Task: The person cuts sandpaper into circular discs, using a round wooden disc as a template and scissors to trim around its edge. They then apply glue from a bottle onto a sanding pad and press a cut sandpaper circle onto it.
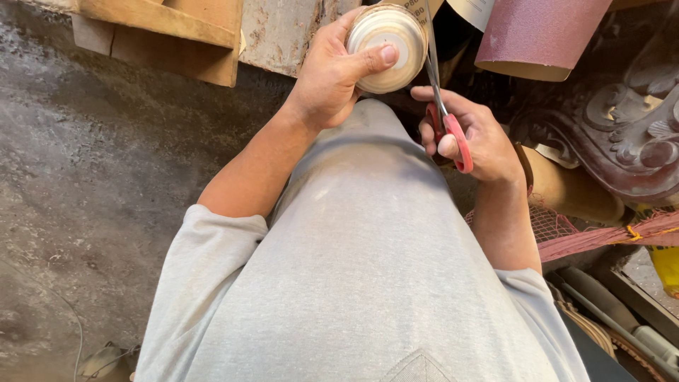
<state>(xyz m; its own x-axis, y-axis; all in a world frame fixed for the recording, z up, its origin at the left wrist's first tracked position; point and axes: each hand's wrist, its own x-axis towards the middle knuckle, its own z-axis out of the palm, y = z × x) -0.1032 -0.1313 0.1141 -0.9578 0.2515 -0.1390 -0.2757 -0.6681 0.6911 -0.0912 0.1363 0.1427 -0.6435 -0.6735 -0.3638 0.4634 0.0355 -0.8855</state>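
Left hand (332, 74) raised, fingers curled, thumb pressed flat across its grip, right hand (470, 134) just beside, fingers hooked closed, forearms bare.

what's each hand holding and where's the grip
The left hand grips a round, pale roll around its rim, thumb across the face. The right hand holds red-handled scissors by the finger loops.
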